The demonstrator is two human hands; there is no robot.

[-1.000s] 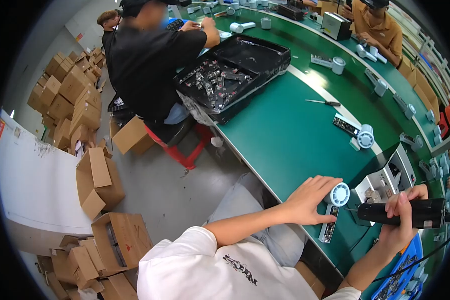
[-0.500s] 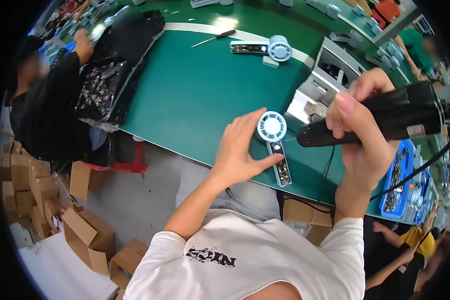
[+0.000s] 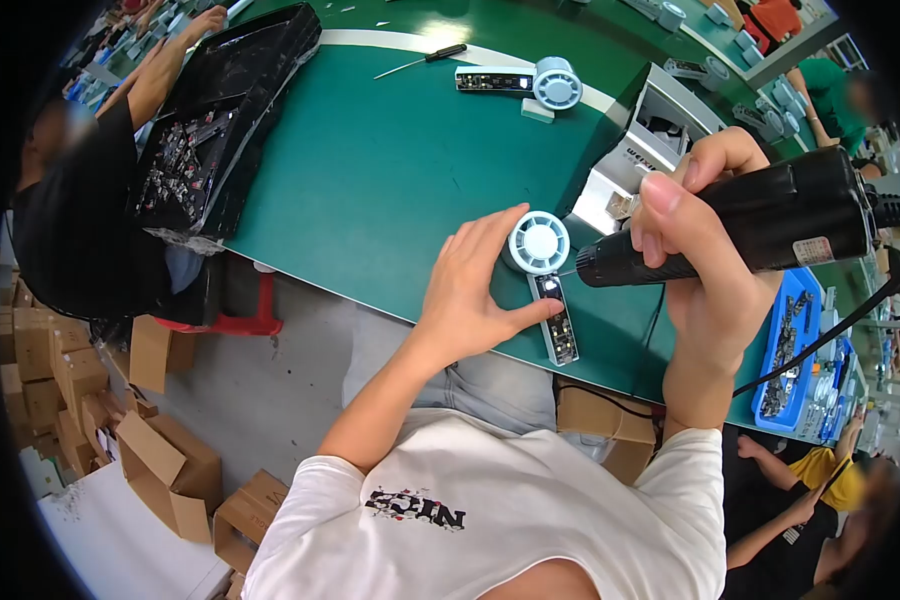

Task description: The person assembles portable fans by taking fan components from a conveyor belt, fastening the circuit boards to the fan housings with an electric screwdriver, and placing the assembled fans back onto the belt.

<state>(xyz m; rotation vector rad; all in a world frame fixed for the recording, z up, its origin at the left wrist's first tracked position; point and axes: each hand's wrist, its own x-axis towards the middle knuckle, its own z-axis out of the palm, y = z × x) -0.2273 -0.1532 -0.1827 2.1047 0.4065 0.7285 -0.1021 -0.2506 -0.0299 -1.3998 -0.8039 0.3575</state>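
A light blue handheld fan (image 3: 539, 243) lies on the green table, its handle open and showing a circuit board (image 3: 558, 325). My left hand (image 3: 475, 290) holds it, fingertips against the fan head and thumb on the handle. My right hand (image 3: 710, 240) is wrapped round a black electric screwdriver (image 3: 740, 222); its thin bit points at the top of the board, near the fan head. Whether the bit touches a screw is too small to tell.
Behind lie a second fan (image 3: 556, 84) and a loose screwdriver (image 3: 420, 62). A metal box (image 3: 638, 150) stands beyond my right hand, a blue parts tray (image 3: 792, 345) to the right. A black case (image 3: 220, 120) sits at left beside a co-worker (image 3: 80, 220).
The view has swung to the right. The screwdriver's bit has come closer to the board beside the fan head. My left hand has kept its hold on the fan.
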